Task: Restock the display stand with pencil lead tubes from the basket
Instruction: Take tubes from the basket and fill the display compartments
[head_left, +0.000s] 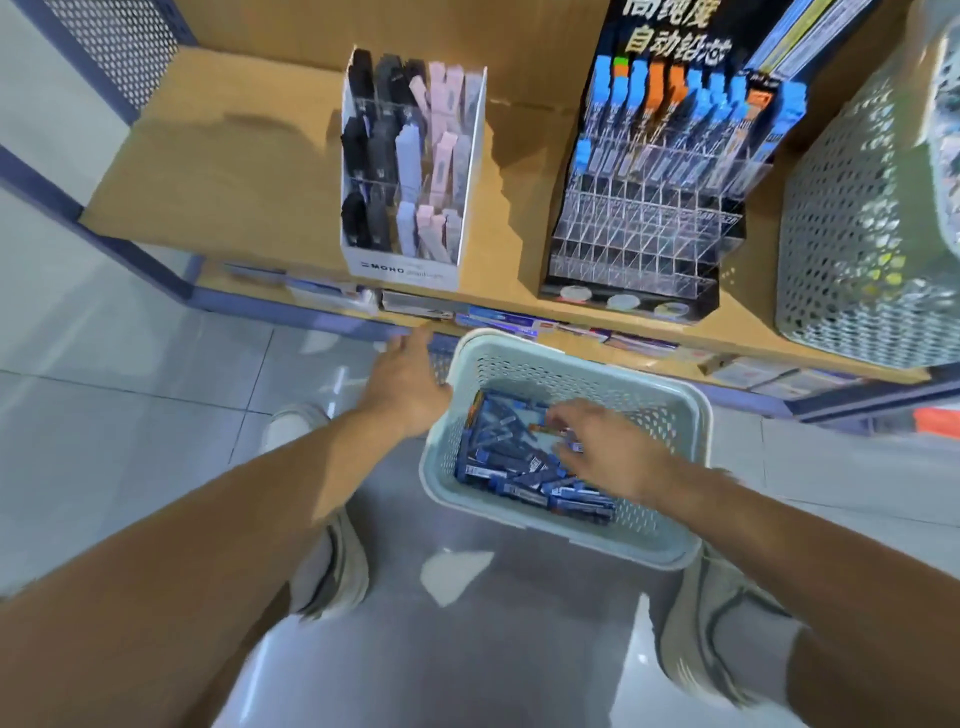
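A: Head view. Where are the tubes, and which way do they lie?

B: The pencil lead tubes (511, 470) lie flat in a loose heap on the bottom of the pale perforated basket (693, 415). Long axes are mixed. Most run roughly side to side across the basket, and a few slant toward the shelf. One orange-ended tube sits at your fingertips, lying crosswise.

A: And on the stand?

B: The display stand (631, 262) is a clear tiered rack on the wooden shelf (228, 171), beyond the basket and a bit right. More tubes stand in its upper rows, long axes upright and leaning back, blue and orange caps up.

A: Hands?

B: Your right hand (605, 449) is down inside the basket, palm down, forearm coming in from lower right. Its fingers are curled into the heap and closed on tubes. Your left hand (402, 382) sits at the basket's left far corner, back of hand up, fingers reaching toward the shelf edge. It's blurred, so I can't tell whether it grips the rim.

A: Anything else?

B: A white MONO display box (402, 273) stands left of the stand. A large perforated bin (852, 249) stands at the right end of the shelf. Your shoes (335, 564) are on the tiled floor (130, 415) below the basket.
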